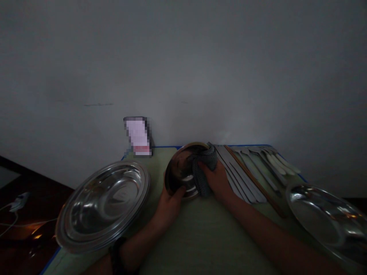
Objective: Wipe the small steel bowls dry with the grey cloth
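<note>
A shiny metal bowl (179,164) is tilted toward me above the middle of the table. My left hand (171,202) grips its lower left rim, thumb inside and the other fingers hidden behind it. In my right hand (213,177) is a grey cloth (202,177), bunched over the bowl's right rim and pressed against the inside. To the right of the bowl lie metal chopsticks (239,175) and a brown wooden pair (255,179), partly hidden by my right hand and forearm.
Stacked large metal basins (103,206) stand at the left. Several spoons and forks (260,162) lie at the back right, beyond another metal basin (323,217). A phone (139,135) leans against the wall (183,68). The green table (195,236) has blue edging. White cables hang at far left.
</note>
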### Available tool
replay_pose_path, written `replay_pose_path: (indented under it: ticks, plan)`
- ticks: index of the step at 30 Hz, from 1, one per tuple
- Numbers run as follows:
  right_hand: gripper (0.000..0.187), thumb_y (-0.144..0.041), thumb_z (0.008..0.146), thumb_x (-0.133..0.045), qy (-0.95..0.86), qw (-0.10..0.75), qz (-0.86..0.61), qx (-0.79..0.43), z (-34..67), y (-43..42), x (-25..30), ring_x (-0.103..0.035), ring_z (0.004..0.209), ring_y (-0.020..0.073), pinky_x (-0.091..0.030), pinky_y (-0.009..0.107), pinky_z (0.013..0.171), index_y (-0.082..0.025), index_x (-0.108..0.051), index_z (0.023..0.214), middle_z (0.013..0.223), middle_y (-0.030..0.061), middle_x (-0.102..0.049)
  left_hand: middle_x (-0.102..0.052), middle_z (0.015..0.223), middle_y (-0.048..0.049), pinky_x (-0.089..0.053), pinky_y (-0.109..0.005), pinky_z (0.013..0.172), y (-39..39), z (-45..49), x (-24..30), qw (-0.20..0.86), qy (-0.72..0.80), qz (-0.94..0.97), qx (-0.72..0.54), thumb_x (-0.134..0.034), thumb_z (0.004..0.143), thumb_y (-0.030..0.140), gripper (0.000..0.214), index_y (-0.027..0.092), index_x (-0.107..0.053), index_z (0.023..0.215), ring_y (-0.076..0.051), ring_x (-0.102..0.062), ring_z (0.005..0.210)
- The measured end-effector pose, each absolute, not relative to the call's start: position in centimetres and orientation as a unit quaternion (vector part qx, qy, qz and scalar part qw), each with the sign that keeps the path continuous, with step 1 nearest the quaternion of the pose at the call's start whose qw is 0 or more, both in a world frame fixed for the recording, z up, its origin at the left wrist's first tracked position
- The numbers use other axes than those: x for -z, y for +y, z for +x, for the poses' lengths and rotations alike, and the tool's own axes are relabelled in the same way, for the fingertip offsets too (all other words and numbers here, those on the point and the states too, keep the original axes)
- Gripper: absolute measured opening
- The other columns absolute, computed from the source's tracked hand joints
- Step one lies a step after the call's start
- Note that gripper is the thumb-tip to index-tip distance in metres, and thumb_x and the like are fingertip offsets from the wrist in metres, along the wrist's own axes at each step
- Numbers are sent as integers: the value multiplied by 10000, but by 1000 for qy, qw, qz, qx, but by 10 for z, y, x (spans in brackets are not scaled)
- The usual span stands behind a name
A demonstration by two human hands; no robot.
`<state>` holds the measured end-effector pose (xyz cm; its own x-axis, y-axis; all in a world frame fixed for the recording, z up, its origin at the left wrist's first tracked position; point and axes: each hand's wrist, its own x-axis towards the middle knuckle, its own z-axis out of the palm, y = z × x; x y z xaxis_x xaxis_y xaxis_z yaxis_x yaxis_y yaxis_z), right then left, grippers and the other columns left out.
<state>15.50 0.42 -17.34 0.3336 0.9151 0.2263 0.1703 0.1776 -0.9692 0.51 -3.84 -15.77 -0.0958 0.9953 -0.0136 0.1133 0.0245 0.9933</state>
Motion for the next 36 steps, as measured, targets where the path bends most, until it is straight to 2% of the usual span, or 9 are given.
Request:
replay_pose_path:
  ticks: [7,15,25,36]
  plan:
    - [350,-403,731,-623,-492,598,-553,-308,156,3,172,-620,896,227,-462,378,820,-178,-618,999,956,67,-682,-711,966,-61,-329,-462,1065,-38,6,156,445,564,496,-488,-605,698,246,424,189,-620,1118,-278,-559,1150]
    - [341,-396,730,-622,-486,595,-556,-318,155,4,172,-621,879,226,-465,371,803,-170,-616,985,946,67,-683,-708,911,-66,-330,-460,1065,-38,6,156,444,565,494,-490,-605,684,264,327,176,-651,995,-284,-548,1159]
    - [334,-397,729,-621,-486,591,-562,-313,155,4,172,-623,897,229,-461,385,825,-172,-620,976,954,70,-685,-705,979,-68,-321,-459,1066,-38,5,158,459,555,493,-488,-603,692,280,388,183,-629,1067,-278,-542,1168]
    - [366,-410,731,-617,-491,594,-553,-315,156,5,175,-613,896,228,-459,379,827,-155,-624,993,960,81,-678,-711,914,-51,-336,-453,1056,-37,7,157,449,548,486,-511,-625,643,264,334,180,-650,965,-279,-567,1125]
